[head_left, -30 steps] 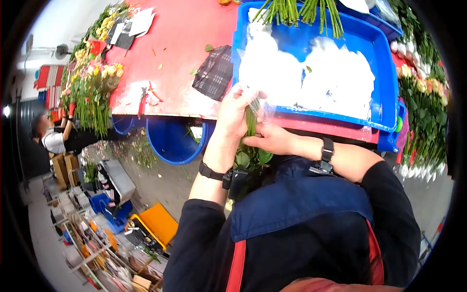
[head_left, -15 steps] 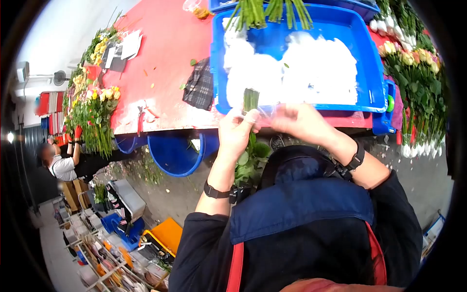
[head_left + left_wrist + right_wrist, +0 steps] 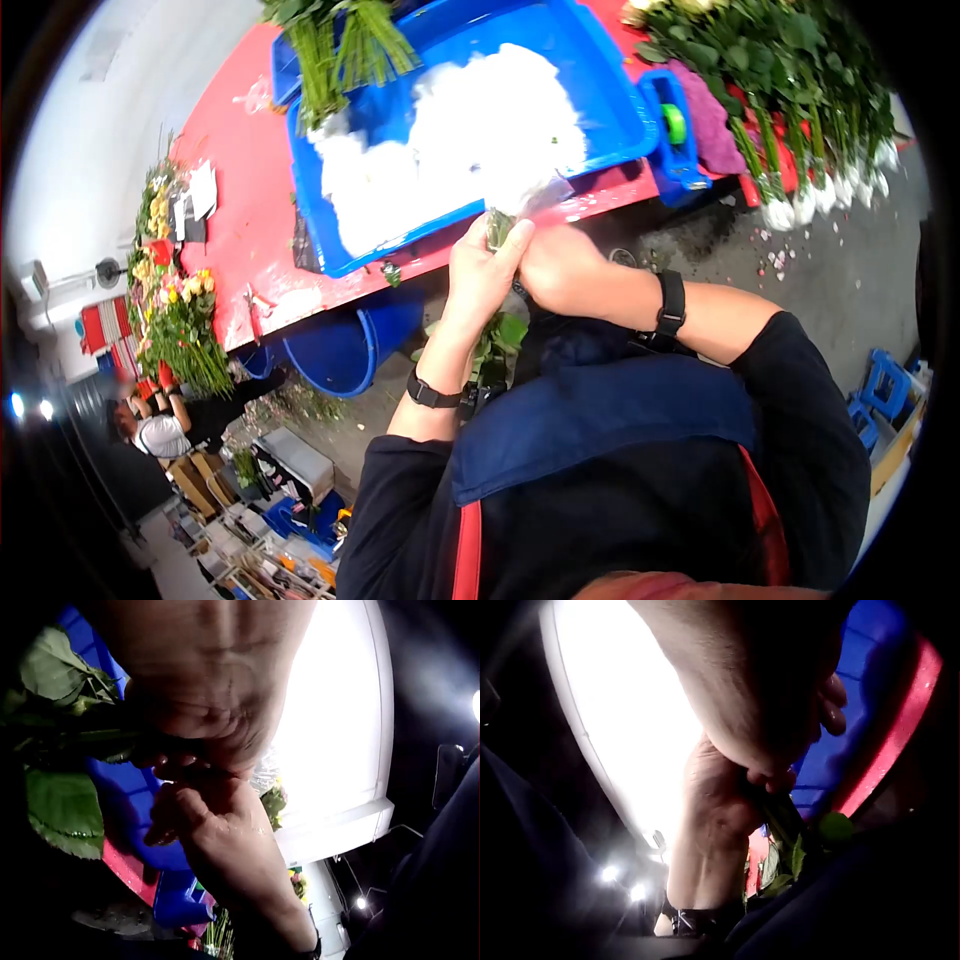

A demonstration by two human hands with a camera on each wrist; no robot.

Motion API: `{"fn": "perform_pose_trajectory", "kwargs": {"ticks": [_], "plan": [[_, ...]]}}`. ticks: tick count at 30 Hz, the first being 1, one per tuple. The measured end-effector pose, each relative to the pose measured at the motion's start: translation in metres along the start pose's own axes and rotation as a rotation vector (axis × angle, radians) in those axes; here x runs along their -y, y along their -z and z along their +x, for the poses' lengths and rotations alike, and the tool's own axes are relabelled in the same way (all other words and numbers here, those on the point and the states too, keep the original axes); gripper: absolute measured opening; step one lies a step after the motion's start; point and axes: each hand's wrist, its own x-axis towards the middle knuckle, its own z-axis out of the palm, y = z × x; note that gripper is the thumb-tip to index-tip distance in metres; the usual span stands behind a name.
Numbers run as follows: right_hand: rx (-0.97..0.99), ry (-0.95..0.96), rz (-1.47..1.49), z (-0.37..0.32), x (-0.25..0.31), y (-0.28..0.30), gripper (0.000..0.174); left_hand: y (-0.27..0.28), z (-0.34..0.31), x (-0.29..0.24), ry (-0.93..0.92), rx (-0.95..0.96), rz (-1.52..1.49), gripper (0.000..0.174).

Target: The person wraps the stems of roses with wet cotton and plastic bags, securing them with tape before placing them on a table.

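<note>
My left hand point(image 3: 478, 272) grips a bunch of green stems point(image 3: 499, 230), thumb along its near side, cut ends up toward the tray. Clear plastic point(image 3: 540, 197) surrounds the stem ends and flares to the right. Below the grip hang the bunch's leaves point(image 3: 502, 335), also large leaves point(image 3: 66, 814) in the left wrist view. My right hand point(image 3: 565, 270), blurred, is close against the left hand beside the stems, its fingers bent. In the left wrist view the right hand point(image 3: 217, 825) meets the left hand's underside; I cannot tell what its fingers hold.
A blue tray point(image 3: 625, 125) with white, fluffy material point(image 3: 500, 120) sits on the red table point(image 3: 235, 225). Stem bundles point(image 3: 345, 60) overhang its far left corner. Wrapped roses point(image 3: 790, 120) lie at right. A blue bucket point(image 3: 335, 360) stands below the edge; another person point(image 3: 165, 435) works at far left.
The head view has turned right, so tray and table now appear slanted. My right hand has come from the plastic's right side in against the stems and left hand. The left hand keeps its grip.
</note>
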Motion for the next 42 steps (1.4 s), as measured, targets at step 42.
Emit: {"fn": "perform_pose_trajectory", "kwargs": {"ticks": [42], "plan": [[-0.392,0.082,0.222,-0.172,-0.182,0.051,0.010,-0.189,-0.013,-0.042,-0.208,0.130,0.736,0.026]]}}
